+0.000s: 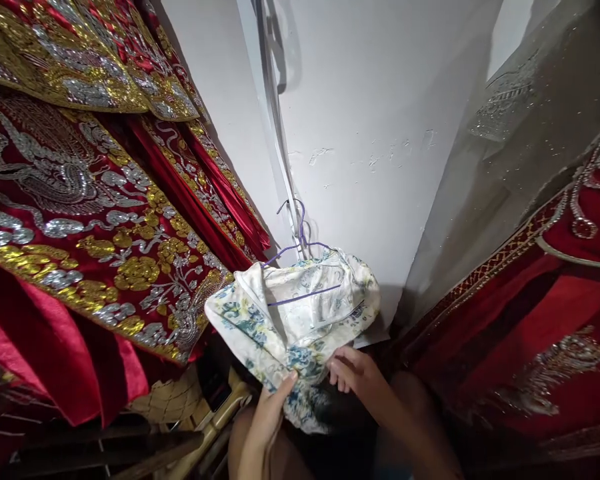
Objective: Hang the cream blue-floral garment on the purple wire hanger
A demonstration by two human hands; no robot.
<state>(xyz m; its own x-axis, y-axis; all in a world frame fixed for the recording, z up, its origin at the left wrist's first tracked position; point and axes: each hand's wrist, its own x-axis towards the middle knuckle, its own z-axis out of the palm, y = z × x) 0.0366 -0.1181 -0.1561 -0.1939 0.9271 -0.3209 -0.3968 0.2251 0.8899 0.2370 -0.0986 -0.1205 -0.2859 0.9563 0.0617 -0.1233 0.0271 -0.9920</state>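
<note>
A white garment with a blue, green and yellow floral print [300, 357] hangs in front of me on a purple hanger [303, 230]. Through its open neckline the hanger's lower bar shows. My left hand [269, 417] is closed on the lower left of the garment, thumb on the front, fingers hidden behind the cloth. At the garment's lower right edge, my right hand [353, 373] has its fingers curled and pinched at the fabric. The garment's lower end is crumpled and partly in shadow between my hands.
Red garments with gold and silver embroidery [130, 260] hang close on the left. Another red embroidered garment [545, 333] hangs at the right, beside sheer sparkly fabric [525, 153]. A pale strap [275, 113] runs down the white wall [370, 87] to the hanger.
</note>
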